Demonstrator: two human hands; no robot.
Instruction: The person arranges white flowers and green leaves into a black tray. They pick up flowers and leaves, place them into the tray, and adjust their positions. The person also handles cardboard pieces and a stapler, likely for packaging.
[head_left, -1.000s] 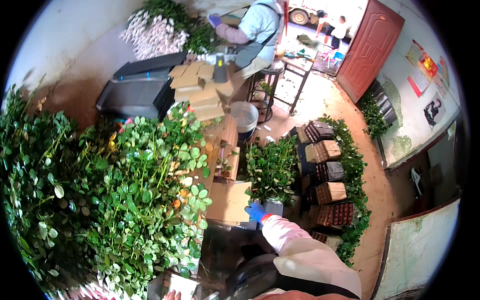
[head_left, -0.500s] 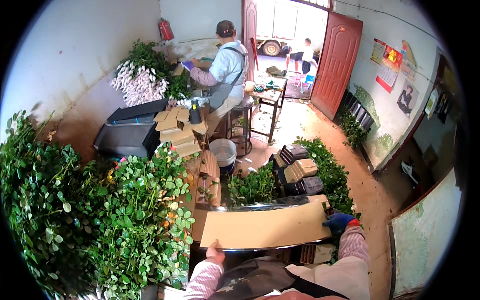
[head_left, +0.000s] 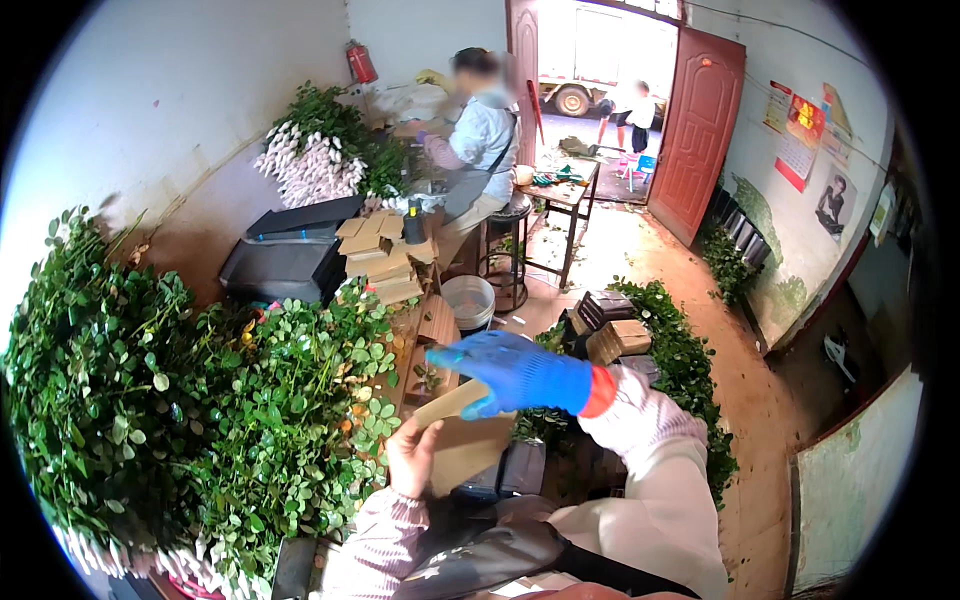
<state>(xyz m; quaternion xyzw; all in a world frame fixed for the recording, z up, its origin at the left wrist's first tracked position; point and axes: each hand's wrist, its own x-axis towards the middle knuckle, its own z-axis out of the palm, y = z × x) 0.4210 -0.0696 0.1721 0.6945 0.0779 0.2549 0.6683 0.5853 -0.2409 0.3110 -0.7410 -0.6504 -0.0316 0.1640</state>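
A brown cardboard sheet (head_left: 468, 447) stands bent in front of my body, with a strip along its top edge folded over. My bare left hand (head_left: 411, 458) pinches its left side between thumb and fingers. Across its top reaches my right hand (head_left: 520, 372) in a blue glove with a red cuff. The glove's fingers stretch out to the left, apart from the thumb, which is close to the folded strip. The glove covers part of the sheet. Dark wrapped bundles (head_left: 522, 465) lie just beyond and below the cardboard.
Leafy rose stems (head_left: 290, 400) are heaped at the left. Cardboard pieces (head_left: 375, 250) lie ahead, beside a black case (head_left: 285, 255). A white bucket (head_left: 468, 300) stands near a stool where a co-worker (head_left: 485, 140) sits. More wrapped bundles (head_left: 618, 340) and greenery (head_left: 680, 360) are to the right.
The cardboard was held out flat and wide by both hands; now it is bent and nearer my left side. My right hand has let go of its right end and swung left over it.
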